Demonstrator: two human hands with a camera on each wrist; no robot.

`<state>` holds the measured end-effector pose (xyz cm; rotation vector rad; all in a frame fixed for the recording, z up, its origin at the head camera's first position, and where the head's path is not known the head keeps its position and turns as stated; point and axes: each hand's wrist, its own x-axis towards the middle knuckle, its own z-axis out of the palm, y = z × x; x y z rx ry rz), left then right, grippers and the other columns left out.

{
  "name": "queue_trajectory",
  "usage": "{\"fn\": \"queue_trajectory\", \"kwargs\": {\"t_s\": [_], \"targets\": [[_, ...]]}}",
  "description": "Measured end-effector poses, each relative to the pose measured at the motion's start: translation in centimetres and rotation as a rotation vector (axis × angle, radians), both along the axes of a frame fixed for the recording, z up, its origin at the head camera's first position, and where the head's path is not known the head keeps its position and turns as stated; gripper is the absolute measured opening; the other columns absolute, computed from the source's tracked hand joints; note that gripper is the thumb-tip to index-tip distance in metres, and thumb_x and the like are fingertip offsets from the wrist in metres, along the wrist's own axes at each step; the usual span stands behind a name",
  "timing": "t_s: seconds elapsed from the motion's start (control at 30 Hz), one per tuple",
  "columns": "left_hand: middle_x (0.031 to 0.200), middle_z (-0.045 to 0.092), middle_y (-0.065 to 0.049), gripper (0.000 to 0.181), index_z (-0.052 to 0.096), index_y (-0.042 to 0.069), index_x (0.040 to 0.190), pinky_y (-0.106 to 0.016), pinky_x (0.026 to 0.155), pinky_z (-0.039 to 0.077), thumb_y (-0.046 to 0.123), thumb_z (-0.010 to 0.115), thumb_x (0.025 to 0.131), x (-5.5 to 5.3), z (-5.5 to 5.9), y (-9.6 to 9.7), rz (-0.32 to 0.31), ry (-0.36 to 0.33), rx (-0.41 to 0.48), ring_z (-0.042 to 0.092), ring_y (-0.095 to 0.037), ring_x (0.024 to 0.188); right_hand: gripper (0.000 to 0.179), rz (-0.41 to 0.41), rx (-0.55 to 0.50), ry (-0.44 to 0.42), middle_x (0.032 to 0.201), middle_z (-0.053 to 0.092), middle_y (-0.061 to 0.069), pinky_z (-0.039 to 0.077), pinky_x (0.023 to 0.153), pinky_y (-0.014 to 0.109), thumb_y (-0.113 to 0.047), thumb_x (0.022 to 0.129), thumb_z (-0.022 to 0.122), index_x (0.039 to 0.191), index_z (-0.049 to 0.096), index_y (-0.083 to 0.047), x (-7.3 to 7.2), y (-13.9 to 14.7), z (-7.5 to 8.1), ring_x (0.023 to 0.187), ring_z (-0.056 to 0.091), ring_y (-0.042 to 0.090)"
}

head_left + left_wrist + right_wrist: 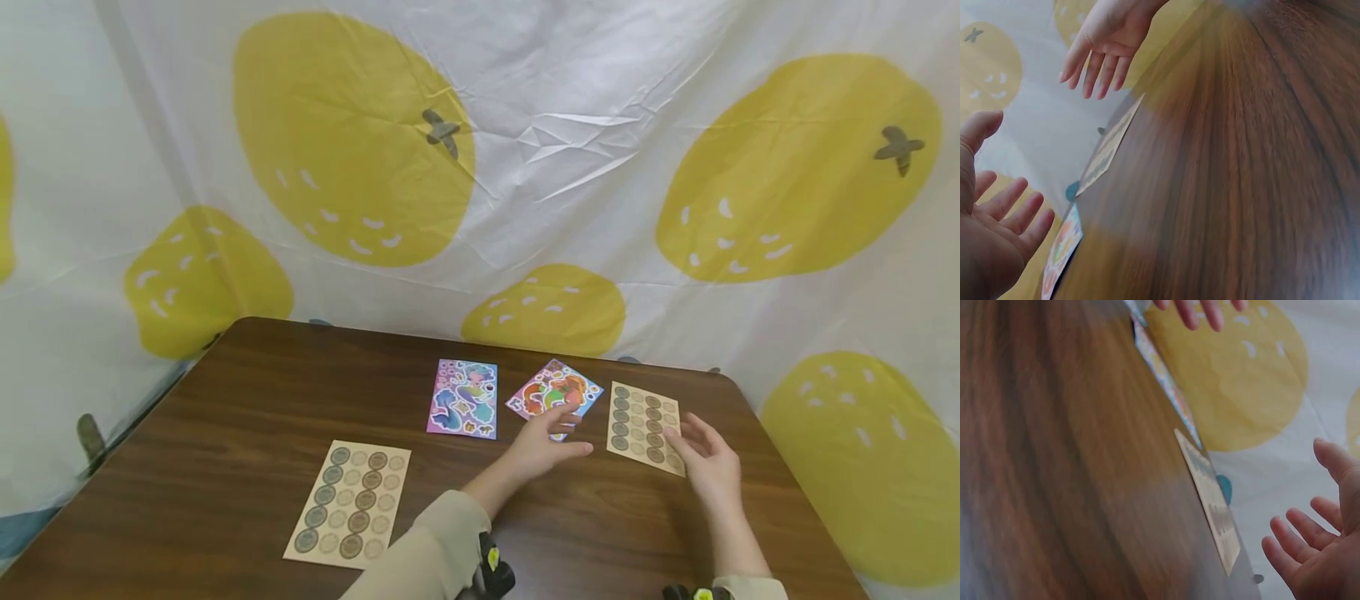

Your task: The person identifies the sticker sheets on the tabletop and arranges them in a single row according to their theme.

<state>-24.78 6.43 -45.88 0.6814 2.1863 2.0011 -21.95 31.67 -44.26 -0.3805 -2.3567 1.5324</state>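
My left hand (542,446) hovers over the table with fingers spread and nothing in them, overlapping the lower edge of a colourful mermaid sticker sheet (536,398) in the head view. My right hand (707,460) is at the right, fingers relaxed, beside a beige sheet of round seal stickers (637,423). In the right wrist view this beige sheet (1210,500) lies on the table, apart from the fingers (1300,537). A second mermaid sticker sheet (463,398) lies left of the first. Another beige sheet of round stickers (348,504) is nearer, at the left.
The dark wooden table (247,400) has rounded back corners. Right behind it hangs a white cloth (555,167) printed with big yellow fruit. Black wrist straps (493,571) sit at both of the sleeve cuffs.
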Motion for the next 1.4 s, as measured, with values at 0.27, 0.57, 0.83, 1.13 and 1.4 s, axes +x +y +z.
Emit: {"fn": "queue_trajectory", "kwargs": {"t_s": [0.27, 0.57, 0.83, 1.13, 1.4], "targets": [[0.127, 0.059, -0.015, 0.064, 0.049, 0.005, 0.138, -0.036, 0.095, 0.047, 0.017, 0.076, 0.082, -0.1, -0.2, 2.0, 0.017, -0.043, -0.040, 0.056, -0.029, 0.116, 0.073, -0.012, -0.011, -0.044, 0.141, 0.044, 0.021, 0.038, 0.079, 0.009, -0.036, 0.089, 0.067, 0.146, 0.036, -0.002, -0.4, 1.1, -1.0, 0.126, 0.045, 0.033], [0.128, 0.059, -0.009, 0.066, 0.048, 0.008, 0.140, -0.033, 0.095, 0.046, 0.018, 0.076, 0.082, -0.6, -0.6, 3.5, 0.052, -0.120, -0.051, 0.056, -0.025, 0.116, 0.072, 0.018, -0.024, -0.083, 0.145, 0.038, 0.022, 0.033, 0.107, 0.046, -0.032, 0.092, 0.065, 0.148, 0.031, -0.001, -1.4, 2.1, -1.6, 0.132, 0.038, 0.034], [0.128, 0.058, -0.012, 0.067, 0.046, 0.005, 0.141, -0.035, 0.095, 0.046, 0.013, 0.076, 0.081, -0.7, -1.4, 4.8, 0.076, -0.192, 0.002, 0.055, -0.028, 0.117, 0.076, 0.056, -0.034, -0.122, 0.148, 0.033, 0.025, 0.028, 0.109, 0.049, -0.034, 0.093, 0.063, 0.150, 0.025, 0.000, -1.6, 2.9, -2.1, 0.135, 0.031, 0.038], [0.129, 0.057, -0.013, 0.069, 0.045, 0.004, 0.141, -0.037, 0.099, 0.044, 0.012, 0.077, 0.080, -0.8, -1.9, 5.5, 0.105, -0.227, 0.022, 0.053, -0.029, 0.119, 0.077, 0.134, -0.069, -0.146, 0.150, 0.027, 0.027, 0.022, 0.111, 0.049, -0.033, 0.095, 0.059, 0.151, 0.018, 0.000, -1.6, 3.6, -2.4, 0.137, 0.026, 0.038], [0.132, 0.055, -0.013, 0.070, 0.043, 0.003, 0.142, -0.037, 0.100, 0.042, 0.012, 0.077, 0.081, -1.0, -1.8, 5.9, 0.099, -0.242, 0.039, 0.052, -0.029, 0.120, 0.080, 0.198, -0.089, -0.177, 0.151, 0.020, 0.029, 0.017, 0.113, 0.049, -0.031, 0.097, 0.058, 0.153, 0.009, -0.002, -1.3, 3.6, -2.4, 0.139, 0.020, 0.039]]}}
